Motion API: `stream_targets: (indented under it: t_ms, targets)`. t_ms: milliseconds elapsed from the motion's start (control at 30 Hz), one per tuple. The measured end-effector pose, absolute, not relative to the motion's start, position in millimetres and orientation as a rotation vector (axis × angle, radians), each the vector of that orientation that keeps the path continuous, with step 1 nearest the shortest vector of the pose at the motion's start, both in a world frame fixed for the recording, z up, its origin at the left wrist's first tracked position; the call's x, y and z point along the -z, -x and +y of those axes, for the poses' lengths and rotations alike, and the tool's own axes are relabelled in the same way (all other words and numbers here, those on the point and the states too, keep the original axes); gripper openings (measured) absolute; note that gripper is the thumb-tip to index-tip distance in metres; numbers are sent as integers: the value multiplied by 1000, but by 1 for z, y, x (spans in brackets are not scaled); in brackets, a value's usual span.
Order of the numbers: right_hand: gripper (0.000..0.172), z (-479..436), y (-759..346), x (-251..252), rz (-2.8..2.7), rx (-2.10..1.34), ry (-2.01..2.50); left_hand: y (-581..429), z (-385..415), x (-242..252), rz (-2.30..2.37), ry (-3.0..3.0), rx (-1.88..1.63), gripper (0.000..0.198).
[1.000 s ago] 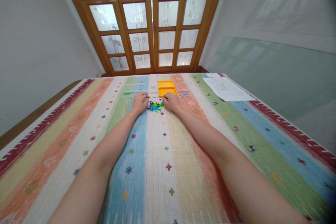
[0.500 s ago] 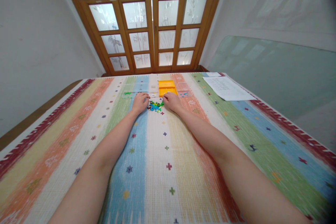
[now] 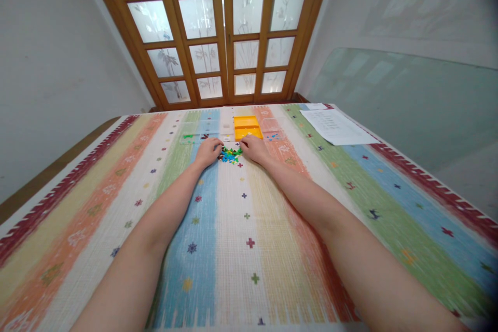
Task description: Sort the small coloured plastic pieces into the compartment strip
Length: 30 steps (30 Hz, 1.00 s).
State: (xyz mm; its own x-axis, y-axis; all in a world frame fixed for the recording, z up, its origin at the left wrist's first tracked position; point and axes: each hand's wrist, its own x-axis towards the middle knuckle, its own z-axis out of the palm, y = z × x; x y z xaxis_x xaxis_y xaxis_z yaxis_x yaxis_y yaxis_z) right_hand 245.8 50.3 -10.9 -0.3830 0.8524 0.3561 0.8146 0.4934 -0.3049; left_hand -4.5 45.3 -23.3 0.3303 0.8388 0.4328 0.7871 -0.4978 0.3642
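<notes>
A small pile of blue, green, yellow and dark pieces (image 3: 231, 155) lies on the tablecloth between my hands. At its left edge is my left hand (image 3: 208, 152), fingers curled together over the nearest pieces. My right hand (image 3: 252, 148) rests at the right edge, with thumb and fingers drawn in. Whatever either hand pinches is too small to make out. Just behind the right hand stands an open yellow box (image 3: 247, 122). Clear trays flank it: green pieces (image 3: 189, 137) and dark brown pieces (image 3: 204, 137) lie on the left, blue pieces (image 3: 273, 136) on the right.
A striped tablecloth (image 3: 233, 249) covers the long table. Printed paper sheets (image 3: 338, 128) lie at the far right. Beyond the table are wooden glazed doors (image 3: 229, 36), and a frosted glass panel (image 3: 404, 98) leans by the right wall.
The whole view has shifted slightly with the head. More dark brown pieces show in the left tray beyond my left hand. Both hands stay beside the pile.
</notes>
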Motion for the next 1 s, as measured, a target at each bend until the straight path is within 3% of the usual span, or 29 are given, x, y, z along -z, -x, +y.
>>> stream_targets:
  t_ms: [1000]
  targets:
    - [30, 53, -245, 12, -2298, -86, 1399, 4, 45, 24, 1452, -2558, -800, 26]
